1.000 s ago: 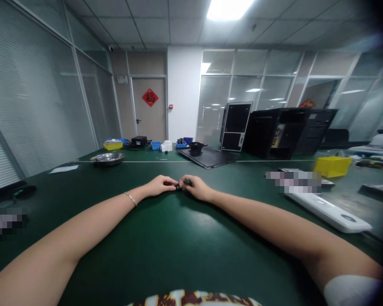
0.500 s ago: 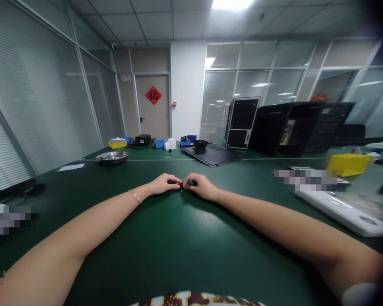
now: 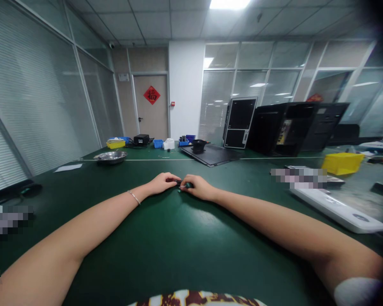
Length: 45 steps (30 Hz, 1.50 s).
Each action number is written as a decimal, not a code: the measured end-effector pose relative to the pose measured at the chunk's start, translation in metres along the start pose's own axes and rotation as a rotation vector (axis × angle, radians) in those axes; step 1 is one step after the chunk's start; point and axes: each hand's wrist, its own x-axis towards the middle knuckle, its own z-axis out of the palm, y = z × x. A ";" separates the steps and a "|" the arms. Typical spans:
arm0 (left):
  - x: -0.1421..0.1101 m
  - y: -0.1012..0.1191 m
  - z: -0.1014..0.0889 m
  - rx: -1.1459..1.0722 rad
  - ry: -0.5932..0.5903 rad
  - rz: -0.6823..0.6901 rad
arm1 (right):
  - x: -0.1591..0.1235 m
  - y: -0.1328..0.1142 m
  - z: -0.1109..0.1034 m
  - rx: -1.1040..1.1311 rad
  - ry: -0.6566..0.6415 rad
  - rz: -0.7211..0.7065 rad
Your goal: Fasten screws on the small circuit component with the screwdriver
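Note:
On the green tabletop (image 3: 178,238), my left hand (image 3: 162,183) is closed, its thumb and fingers pinching a small black part (image 3: 178,182). Most of that part is hidden by fingers, so its kind does not show. Close beside it, my right hand (image 3: 200,188) is wrapped round what looks like a small screwdriver (image 3: 189,185) with a dark green handle. Its thin shaft points left toward the black part; whether the tip touches it I cannot tell. Just below the fingertips there is a tiny green spot (image 3: 179,191).
A metal bowl (image 3: 111,157) stands back left. Farther behind are blue bins (image 3: 158,144) and a black flat panel (image 3: 210,156). Computer cases (image 3: 240,123) stand back right. Toward the right are a yellow bin (image 3: 343,164) and a long white casing (image 3: 338,210).
My right hand has turned slightly, and the screwdriver's shaft now sits a little lower. More of the black part shows between the hands. The whole view has shifted slightly.

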 end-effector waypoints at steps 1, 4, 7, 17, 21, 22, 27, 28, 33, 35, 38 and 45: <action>0.000 0.000 0.000 0.002 -0.004 0.003 | 0.000 0.000 0.000 0.002 -0.001 -0.004; 0.000 -0.001 -0.001 0.004 -0.013 0.013 | 0.000 0.003 0.000 0.032 0.017 0.009; -0.001 -0.002 0.000 -0.021 -0.035 0.021 | 0.000 0.005 0.001 0.075 0.100 0.048; -0.002 -0.006 0.000 -0.097 -0.077 0.041 | 0.000 0.003 0.001 0.029 0.202 0.029; -0.002 -0.006 0.000 -0.123 -0.076 0.012 | -0.001 0.002 0.000 0.015 0.201 0.005; -0.002 -0.006 0.000 -0.130 -0.076 0.006 | -0.001 0.002 -0.001 0.012 0.200 0.001; -0.002 -0.005 0.000 -0.153 -0.084 -0.008 | -0.001 0.000 -0.002 0.016 0.199 0.010; -0.002 -0.005 0.000 -0.157 -0.087 -0.007 | -0.001 0.000 -0.002 0.018 0.199 0.014; -0.003 -0.003 -0.001 -0.157 -0.097 -0.011 | -0.001 0.002 -0.001 0.025 0.194 0.035; -0.003 -0.002 -0.001 -0.155 -0.099 -0.020 | -0.001 0.002 -0.001 0.027 0.183 0.053; -0.004 0.000 -0.001 -0.159 -0.096 -0.034 | -0.001 0.002 -0.001 0.030 0.159 0.076; -0.005 0.005 -0.002 -0.152 -0.089 -0.012 | -0.001 -0.004 -0.004 0.019 0.144 0.036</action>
